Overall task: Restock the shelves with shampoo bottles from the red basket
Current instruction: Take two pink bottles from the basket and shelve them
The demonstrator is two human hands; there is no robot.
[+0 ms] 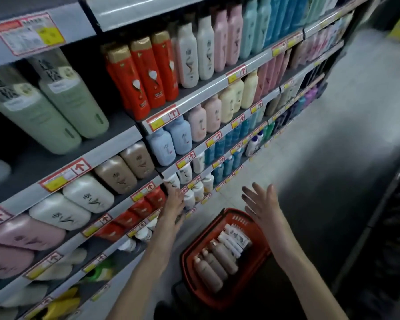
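Shampoo bottles point(219, 255), three tan and several white, are laid in the red plastic basket point(259, 252) on the floor, near right of the shelves point(116, 146). The right hand point(261, 204) is spread wide above it. The left hand point(174, 200) is laid against a white bottle point(173, 180) on a lower shelf; whether it is gripped cannot be told.

Shop aisle, price-tagged shelves point(134, 135), stocked bottles point(148, 75)

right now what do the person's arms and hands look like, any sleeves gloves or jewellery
The left hand and right hand are bare, with no gloves. The left forearm and right forearm are uncovered to the frame edge: no sleeves, watch or bracelet show. Rings are too blurred to rule out.
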